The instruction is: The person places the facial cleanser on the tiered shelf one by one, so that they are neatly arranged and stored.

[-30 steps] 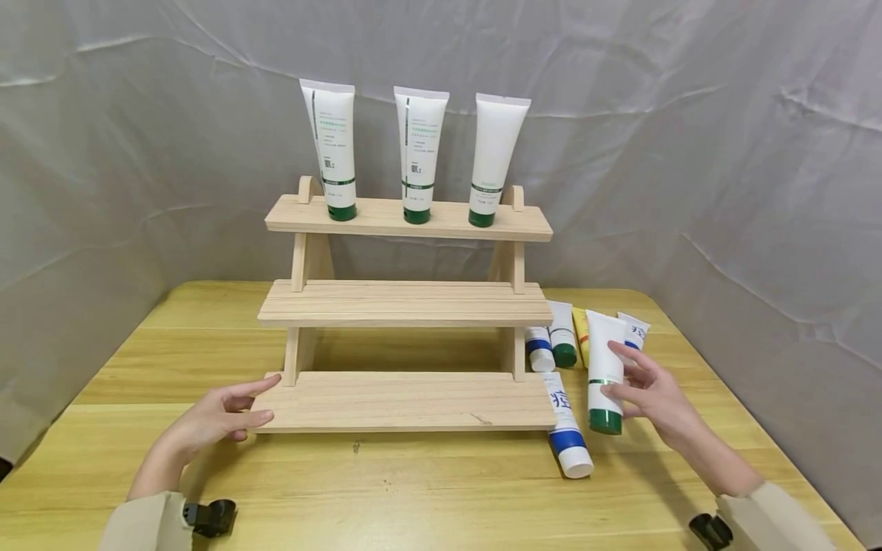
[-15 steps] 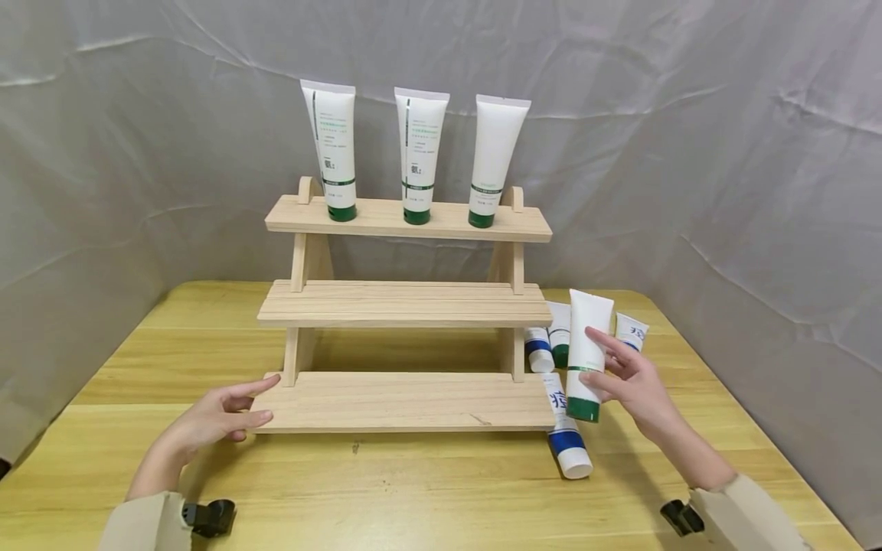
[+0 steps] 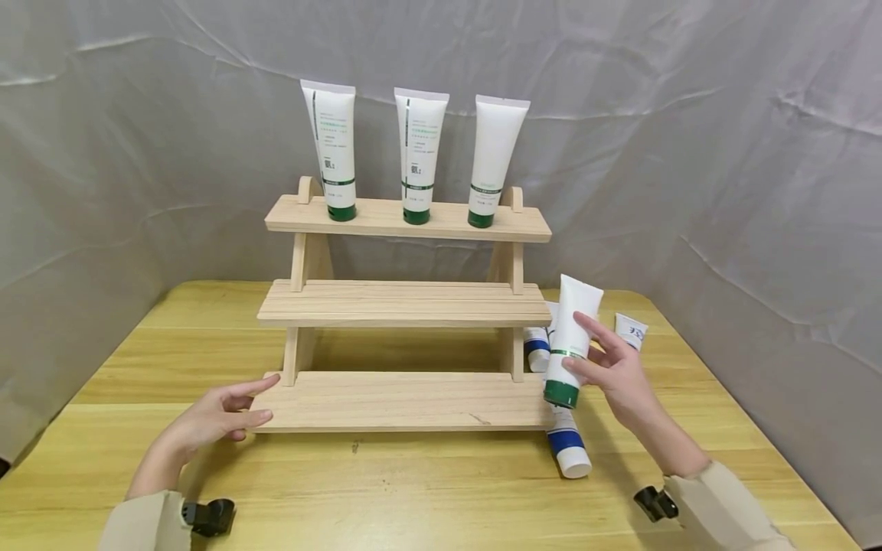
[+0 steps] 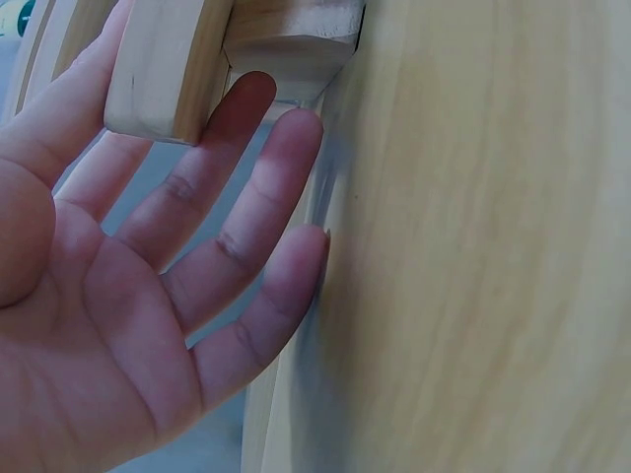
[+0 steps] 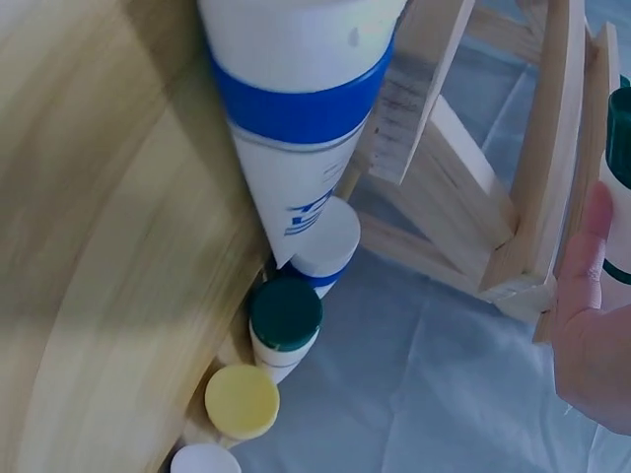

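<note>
A three-tier wooden display rack stands on the table. My left hand holds the left end of its bottom shelf; in the left wrist view, the board's end lies among the fingers. My right hand pinches a white squeeze tube with a green cap between thumb and fingers. This tube is tilted, cap down, just off the bottom shelf's right end. Three similar tubes stand cap-down on the top shelf: a left one, a middle one and a right one.
A blue-banded tube lies by the shelf's right end. Behind it lie another blue-banded tube, a green-capped tube, a yellow-capped tube and a white tube. Grey cloth hangs behind the table.
My right hand has carried the green-capped tube left and slightly up toward the rack, tilting it more. The left hand and the tubes on the top shelf have stayed put.
</note>
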A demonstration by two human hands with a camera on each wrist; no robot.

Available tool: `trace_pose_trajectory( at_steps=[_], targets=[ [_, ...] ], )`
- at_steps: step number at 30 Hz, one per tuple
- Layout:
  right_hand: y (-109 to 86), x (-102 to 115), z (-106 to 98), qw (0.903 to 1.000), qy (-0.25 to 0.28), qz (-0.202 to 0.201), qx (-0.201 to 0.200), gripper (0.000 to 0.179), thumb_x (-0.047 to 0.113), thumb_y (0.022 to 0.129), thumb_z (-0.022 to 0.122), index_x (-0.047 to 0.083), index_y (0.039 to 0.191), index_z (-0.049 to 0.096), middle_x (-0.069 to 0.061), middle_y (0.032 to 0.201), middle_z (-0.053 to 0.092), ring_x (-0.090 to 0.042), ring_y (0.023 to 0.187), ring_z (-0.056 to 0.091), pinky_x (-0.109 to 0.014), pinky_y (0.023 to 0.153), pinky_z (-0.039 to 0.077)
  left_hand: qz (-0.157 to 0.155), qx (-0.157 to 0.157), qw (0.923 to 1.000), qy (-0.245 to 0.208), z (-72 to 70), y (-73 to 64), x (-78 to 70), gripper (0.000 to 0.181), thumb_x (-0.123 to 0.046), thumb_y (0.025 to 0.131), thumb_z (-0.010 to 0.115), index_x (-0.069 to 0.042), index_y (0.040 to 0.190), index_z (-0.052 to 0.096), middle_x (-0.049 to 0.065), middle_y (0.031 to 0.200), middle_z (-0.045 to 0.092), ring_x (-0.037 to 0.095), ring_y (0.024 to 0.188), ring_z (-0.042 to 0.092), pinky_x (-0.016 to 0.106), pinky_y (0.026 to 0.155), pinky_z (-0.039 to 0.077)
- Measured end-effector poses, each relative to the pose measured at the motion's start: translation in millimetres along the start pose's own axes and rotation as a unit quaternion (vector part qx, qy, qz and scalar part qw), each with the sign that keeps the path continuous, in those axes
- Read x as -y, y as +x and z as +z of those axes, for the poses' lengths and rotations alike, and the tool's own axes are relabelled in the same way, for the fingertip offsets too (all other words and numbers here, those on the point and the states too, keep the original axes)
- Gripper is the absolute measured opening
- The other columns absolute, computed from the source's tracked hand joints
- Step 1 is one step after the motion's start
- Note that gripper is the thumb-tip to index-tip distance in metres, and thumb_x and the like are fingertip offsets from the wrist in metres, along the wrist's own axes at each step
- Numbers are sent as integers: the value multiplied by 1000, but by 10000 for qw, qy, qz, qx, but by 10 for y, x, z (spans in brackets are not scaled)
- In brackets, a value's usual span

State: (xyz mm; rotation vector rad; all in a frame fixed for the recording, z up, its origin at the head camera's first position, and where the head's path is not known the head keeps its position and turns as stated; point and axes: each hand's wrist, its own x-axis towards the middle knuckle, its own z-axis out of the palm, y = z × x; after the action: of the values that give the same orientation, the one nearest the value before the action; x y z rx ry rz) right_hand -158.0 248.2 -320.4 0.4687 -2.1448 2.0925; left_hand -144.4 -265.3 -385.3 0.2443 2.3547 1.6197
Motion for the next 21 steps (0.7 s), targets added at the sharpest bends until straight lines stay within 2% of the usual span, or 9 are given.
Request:
trace_pose_trajectory(
  at_steps=[7, 11, 17, 21],
  targets=[
    [54, 31, 104, 9995, 290, -18, -74, 50, -5, 85, 54, 10, 132, 45, -7, 112, 42, -10, 81, 52, -19, 59, 47, 17, 27, 10000, -47, -4, 4, 7, 60, -18, 84, 64, -3, 135, 36, 11, 103, 46, 10, 62, 41, 25, 55, 43],
    [90, 62, 181, 9991, 379, 12, -173, 48, -4, 86, 51, 12, 131, 46, -6, 115, 43, -9, 83, 51, -19, 61, 48, 16, 34, 9999, -99, -6, 6, 9, 59, -17, 83, 64, -5, 135, 37, 9, 98, 45, 9, 61, 41, 24, 55, 42],
    [150, 63, 301, 9996, 258, -38, -100, 50, -5, 87, 51, 9, 133, 43, -3, 123, 42, -11, 91, 53, -20, 63, 48, 3, 17, 10000, -51, -7, 8, 9, 60, -18, 84, 64, -4, 135, 37, 12, 103, 45, 10, 63, 40, 24, 55, 43],
    [192, 61, 381, 9997, 136, -203, -23, 49, -6, 86, 52, 7, 133, 43, -3, 120, 47, -13, 91, 55, -21, 63, 49, 3, 31, 10000, -54, -7, 10, 13, 60, -18, 84, 64, -4, 135, 36, 12, 103, 46, 10, 62, 40, 24, 55, 42]
  ],
)
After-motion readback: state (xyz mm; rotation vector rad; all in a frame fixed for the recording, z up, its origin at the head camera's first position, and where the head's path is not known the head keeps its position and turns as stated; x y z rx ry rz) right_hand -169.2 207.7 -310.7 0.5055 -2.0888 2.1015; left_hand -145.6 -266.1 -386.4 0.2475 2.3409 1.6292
